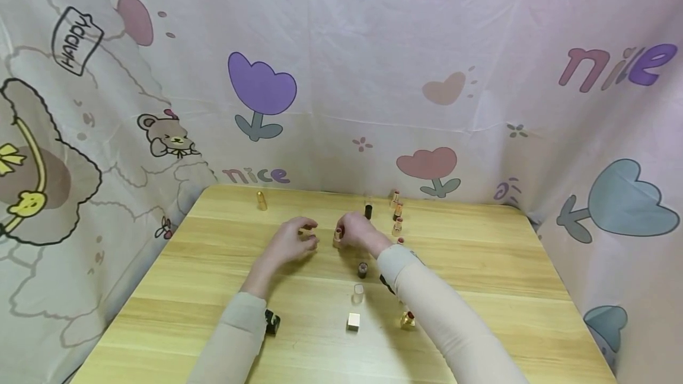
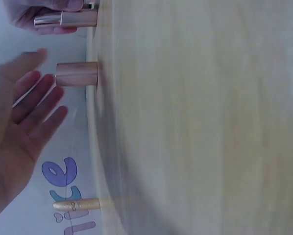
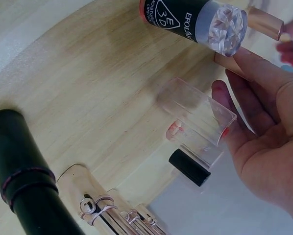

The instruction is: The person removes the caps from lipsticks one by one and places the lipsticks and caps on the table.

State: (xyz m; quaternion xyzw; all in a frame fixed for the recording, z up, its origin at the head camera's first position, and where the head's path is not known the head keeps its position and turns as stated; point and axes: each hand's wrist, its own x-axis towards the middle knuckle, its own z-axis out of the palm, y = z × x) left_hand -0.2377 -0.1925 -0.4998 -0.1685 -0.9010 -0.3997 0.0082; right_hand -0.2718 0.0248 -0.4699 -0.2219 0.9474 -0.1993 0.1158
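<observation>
My right hand [image 1: 358, 231] holds a rose-gold lipstick tube [image 1: 338, 238] near the middle of the table. In the left wrist view this lipstick tube [image 2: 78, 18] stands upright at the table surface, with fingers and thumb at its sides. My left hand [image 1: 290, 240] is to its left, fingers loosely spread and holding nothing. Close by the left fingertips, a shorter rose-gold cap [image 2: 77, 73] stands on the table. The right wrist view has my right hand [image 3: 271, 117] partly covering the tube, and the rose-gold cap [image 3: 265, 23] beyond it.
A gold bullet-shaped lipstick [image 1: 261, 201] stands at the far left. Several open lipsticks [image 1: 397, 227] line up right of my right hand. Nearer are a dark tube [image 1: 363, 270], a clear cap [image 1: 358, 294], a pale-gold cap [image 1: 353, 322], a gold lipstick [image 1: 408, 321] and a black item [image 1: 273, 322].
</observation>
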